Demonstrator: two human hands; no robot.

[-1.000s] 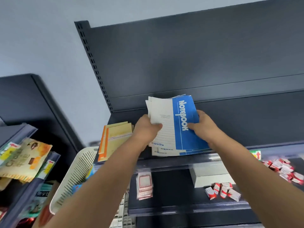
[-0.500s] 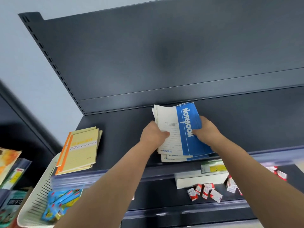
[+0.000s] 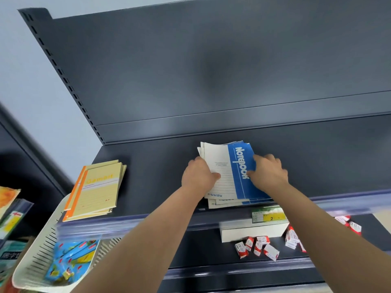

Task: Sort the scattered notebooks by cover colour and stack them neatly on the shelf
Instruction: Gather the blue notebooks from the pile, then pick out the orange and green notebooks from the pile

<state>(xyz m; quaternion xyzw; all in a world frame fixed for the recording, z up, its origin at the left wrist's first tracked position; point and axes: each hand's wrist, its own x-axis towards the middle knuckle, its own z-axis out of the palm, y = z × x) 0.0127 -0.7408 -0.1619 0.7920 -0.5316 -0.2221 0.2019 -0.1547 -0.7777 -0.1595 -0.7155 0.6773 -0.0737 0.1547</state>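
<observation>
Left hand [image 3: 200, 178]: thumb on the cover, fingers curled round the 9 o'clock edge of the blue notebooks [image 3: 243, 191].
Right hand [image 3: 269, 173]: fingers grip the 3 o'clock edge.
Blue notebooks: lying on the shelf [image 3: 158, 166], edges fanned.
Yellow notebooks [image 3: 97, 191]: stacked at 9 o'clock, well apart.
Progress: two colours look shelved; the blue pile wants squaring.

— What lies on the dark grey metal shelf [image 3: 160, 166]?
— A stack of blue-and-white paper notebooks [image 3: 239, 166] near the middle, its edges uneven.
— And further left?
— A stack of pale yellow notebooks with orange spines [image 3: 97, 191], well apart, by the front corner.
</observation>
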